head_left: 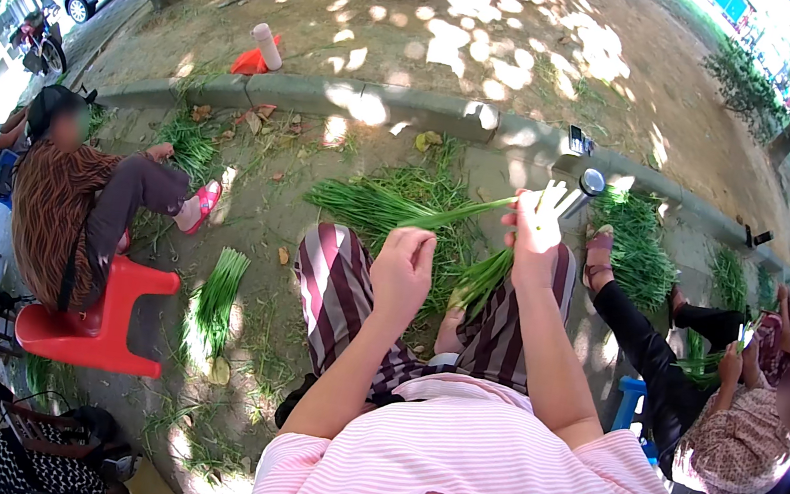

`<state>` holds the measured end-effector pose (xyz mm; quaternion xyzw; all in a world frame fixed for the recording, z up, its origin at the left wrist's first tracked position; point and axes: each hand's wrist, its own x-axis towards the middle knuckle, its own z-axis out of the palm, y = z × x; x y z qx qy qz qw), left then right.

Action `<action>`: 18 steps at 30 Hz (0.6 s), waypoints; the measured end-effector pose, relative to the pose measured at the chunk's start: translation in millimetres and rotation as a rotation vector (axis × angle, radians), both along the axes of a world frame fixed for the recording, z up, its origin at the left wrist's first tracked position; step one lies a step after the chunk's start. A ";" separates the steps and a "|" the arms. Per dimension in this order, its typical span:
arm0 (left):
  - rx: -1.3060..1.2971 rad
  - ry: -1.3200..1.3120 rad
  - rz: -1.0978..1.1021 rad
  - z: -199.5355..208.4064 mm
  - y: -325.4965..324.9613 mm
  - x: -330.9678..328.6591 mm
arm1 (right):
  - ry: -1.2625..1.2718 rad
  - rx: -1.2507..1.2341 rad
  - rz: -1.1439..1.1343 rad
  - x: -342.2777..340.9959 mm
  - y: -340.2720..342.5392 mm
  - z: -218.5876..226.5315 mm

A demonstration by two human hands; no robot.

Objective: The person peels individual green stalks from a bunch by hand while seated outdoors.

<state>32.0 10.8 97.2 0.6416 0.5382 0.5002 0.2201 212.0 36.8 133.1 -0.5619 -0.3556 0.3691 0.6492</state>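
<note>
My right hand [535, 239] is raised in front of me, fingers closed on a bunch of long green stalks [484, 278] that look like garlic chives. Glare washes out its fingers and the pale stalk ends. Other stalks [460, 214] run from the right hand's fingertips leftward, just above my left hand. My left hand [403, 266] is closed over my left knee; whatever its fingers grip is hidden behind its back. A loose heap of the same stalks [356, 198] lies on the ground beyond my knees.
A stalk bundle [221, 291] lies left of me, beside a red plastic stool [125, 315] with a seated person. Another heap [639, 251] lies right, near a second seated worker's sandal [598, 258]. A concrete curb [414, 111] crosses ahead; a pale bottle [267, 46] stands beyond it.
</note>
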 end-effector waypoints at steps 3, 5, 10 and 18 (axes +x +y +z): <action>0.256 0.206 0.073 25.3 1.2 5.4 | 0.026 -0.019 0.132 -13.6 -3.2 -6.6; 0.237 0.243 0.094 26.2 5.9 10.1 | 0.096 -0.011 0.163 -21.9 -3.9 -6.5; -0.154 -0.120 -0.127 -14.5 7.5 13.9 | 0.145 -0.055 0.229 -31.2 -1.1 -12.1; -0.095 -0.057 -0.225 -47.1 5.4 28.6 | -0.272 -0.064 0.167 -33.7 17.2 -53.1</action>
